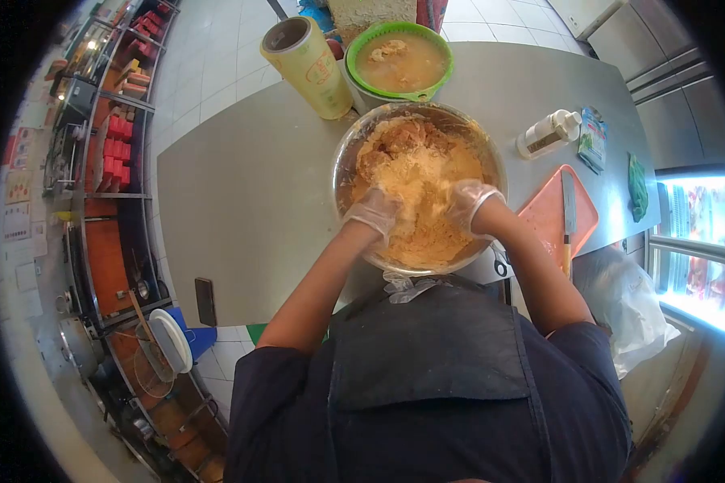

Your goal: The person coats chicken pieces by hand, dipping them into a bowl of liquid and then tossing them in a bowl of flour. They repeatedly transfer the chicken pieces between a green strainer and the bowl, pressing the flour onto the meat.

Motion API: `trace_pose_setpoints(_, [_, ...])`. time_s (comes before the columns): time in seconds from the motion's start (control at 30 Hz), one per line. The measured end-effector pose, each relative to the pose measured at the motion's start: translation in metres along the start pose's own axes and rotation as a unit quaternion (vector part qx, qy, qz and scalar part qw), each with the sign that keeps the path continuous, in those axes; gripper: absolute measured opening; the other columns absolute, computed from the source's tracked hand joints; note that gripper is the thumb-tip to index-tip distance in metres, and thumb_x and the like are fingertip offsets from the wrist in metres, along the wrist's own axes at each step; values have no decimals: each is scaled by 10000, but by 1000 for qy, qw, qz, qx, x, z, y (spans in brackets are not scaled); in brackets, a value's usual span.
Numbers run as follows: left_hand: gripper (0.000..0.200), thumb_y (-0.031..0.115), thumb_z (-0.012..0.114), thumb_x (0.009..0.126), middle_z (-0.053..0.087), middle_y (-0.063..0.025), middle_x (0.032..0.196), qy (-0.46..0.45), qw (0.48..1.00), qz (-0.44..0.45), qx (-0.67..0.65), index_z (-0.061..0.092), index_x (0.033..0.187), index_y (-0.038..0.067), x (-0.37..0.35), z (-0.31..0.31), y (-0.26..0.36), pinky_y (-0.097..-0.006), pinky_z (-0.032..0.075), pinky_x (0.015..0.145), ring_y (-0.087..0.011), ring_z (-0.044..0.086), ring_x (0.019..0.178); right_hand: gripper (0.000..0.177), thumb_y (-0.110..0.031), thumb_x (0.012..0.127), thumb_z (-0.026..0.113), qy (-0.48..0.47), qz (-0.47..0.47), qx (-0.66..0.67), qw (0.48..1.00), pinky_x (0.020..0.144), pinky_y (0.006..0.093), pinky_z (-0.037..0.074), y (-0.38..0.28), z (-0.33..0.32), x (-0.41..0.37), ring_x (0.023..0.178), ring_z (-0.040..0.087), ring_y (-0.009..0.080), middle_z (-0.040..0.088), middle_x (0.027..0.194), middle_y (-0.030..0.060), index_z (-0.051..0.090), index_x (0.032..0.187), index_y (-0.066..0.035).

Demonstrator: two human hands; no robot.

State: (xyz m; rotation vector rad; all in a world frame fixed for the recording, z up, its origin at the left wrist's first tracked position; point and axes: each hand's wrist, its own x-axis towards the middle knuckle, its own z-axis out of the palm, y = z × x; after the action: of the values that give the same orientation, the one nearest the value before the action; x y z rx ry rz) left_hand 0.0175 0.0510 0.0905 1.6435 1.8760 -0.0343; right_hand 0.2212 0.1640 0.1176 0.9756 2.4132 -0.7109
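A large metal bowl (338,173) stands near the table's front edge, filled with an orange-yellow floury mixture (427,245) and reddish-brown pieces toward its back. Both hands wear clear plastic gloves. My left hand (376,211) is inside the bowl's left part, and my right hand (470,205) is inside its right part, both touching the mixture. Flour and motion smear the fingers of both hands, so what they hold, if anything, is hidden. Behind the bowl sits a green colander (365,80) with pieces in cloudy liquid.
The grey table (242,201) carries a plastic-wrap roll (314,72), a white bottle (549,134), a packet (593,141), a green cloth (637,187) and a phone (205,302). A knife (569,205) lies on a pink cutting board (540,211) at right.
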Motion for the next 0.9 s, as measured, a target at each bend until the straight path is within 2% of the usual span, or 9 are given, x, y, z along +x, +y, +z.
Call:
trace_pose_setpoints(0.13, [306,265,541,966,676,-205,1077,128,989,39,60,688,1162,82,11,29,-20,-452,571,904,-352,682,1083,276,-196,823,683,-78,-34,-111,990,849,459,564,-14,31,-5,994,721,376,739,1009,233,745,1004,4])
trace_pose_setpoints(0.2, [289,254,550,951,685,-188,1099,81,963,149,210,704,1138,97,7,11,-21,-452,572,892,-332,685,1080,255,-141,771,666,-25,-31,-39,998,834,458,570,4,83,11,987,722,374,741,1010,231,756,966,-4])
trace_pose_setpoints(0.3, [249,272,594,922,692,-183,1105,-53,964,135,222,724,1042,97,-10,-13,20,-456,577,863,-366,686,1050,255,-176,800,642,-89,-48,-34,994,835,459,571,-13,67,9,978,726,367,743,1034,222,762,957,-15])
trace_pose_setpoints(0.4, [199,262,636,886,704,-166,1067,128,988,35,75,737,934,97,2,48,4,-460,579,821,-359,688,1025,290,-231,824,618,-32,-42,-44,998,832,476,570,-18,70,11,953,729,368,746,1012,217,765,968,-26])
trace_pose_setpoints(0.5, [191,261,663,867,717,-169,1050,161,978,129,-19,732,927,93,11,44,-21,-455,573,773,-350,692,972,323,-285,851,605,-32,-70,-127,989,833,480,565,-29,25,-11,945,726,370,744,990,210,766,975,-34])
trace_pose_setpoints(0.6, [246,242,635,942,717,-151,995,93,987,120,49,690,1084,49,22,32,-29,-404,568,770,-272,706,908,314,-311,861,628,28,-1,-111,993,831,464,566,-34,7,-23,943,724,364,744,982,193,765,958,-46])
trace_pose_setpoints(0.7, [294,271,685,946,721,-130,967,-34,959,-24,-280,673,1153,63,24,21,-31,-380,547,779,-239,680,853,331,-354,887,625,126,3,18,992,835,457,563,-27,30,0,948,717,356,741,1006,185,756,937,-54])
trace_pose_setpoints(0.8, [244,211,659,982,705,-64,948,-40,855,-12,-518,673,1153,38,30,28,-42,-341,522,747,-160,628,822,341,-368,889,632,49,-15,82,995,836,468,555,-32,49,14,936,712,359,734,988,198,748,933,-50])
trace_pose_setpoints(0.9, [226,68,606,1004,683,-17,1116,-38,721,12,-692,652,1221,29,9,13,-31,-295,552,837,-127,640,944,354,-381,880,656,124,-203,-54,970,839,477,545,-12,71,33,928,697,386,730,1005,201,739,987,-54])
